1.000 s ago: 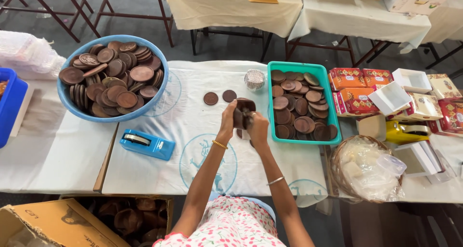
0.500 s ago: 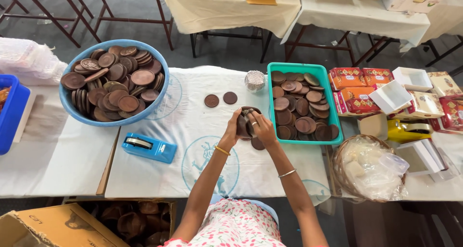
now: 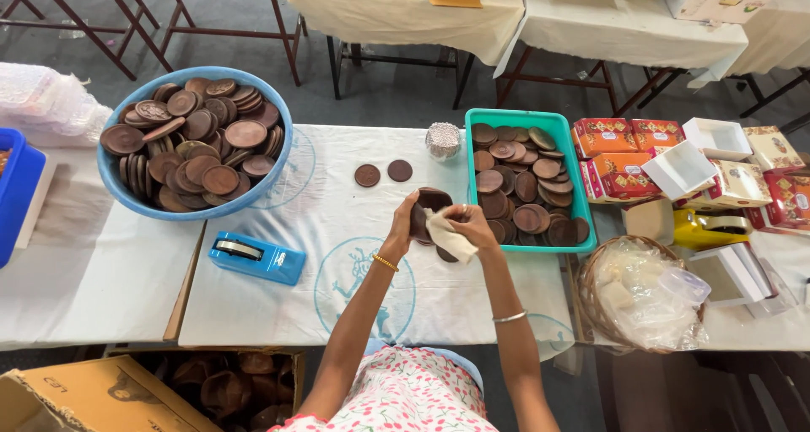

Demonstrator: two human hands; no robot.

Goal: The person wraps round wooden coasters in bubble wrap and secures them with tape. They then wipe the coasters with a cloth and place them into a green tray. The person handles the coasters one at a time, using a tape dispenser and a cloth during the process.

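Both hands have shifted slightly toward the teal tray (image 3: 582, 229) since the earlier frames, and a pale cloth (image 3: 451, 240) now shows against the brown clay disc (image 3: 429, 206) they hold above the white-covered bench (image 3: 337, 272). Left hand (image 3: 407, 223) curls its fingers (image 3: 412, 204) shut around the disc's left edge, while the right hand (image 3: 471, 223) pinches the cloth closed against the disc's right face, so the disc sits upright between the two sets of fingers. Two small discs (image 3: 383, 173) lie on the bench just beyond, with the blue basin of discs (image 3: 114, 175) well to the left and a blue tape dispenser (image 3: 256, 258) near the left forearm.
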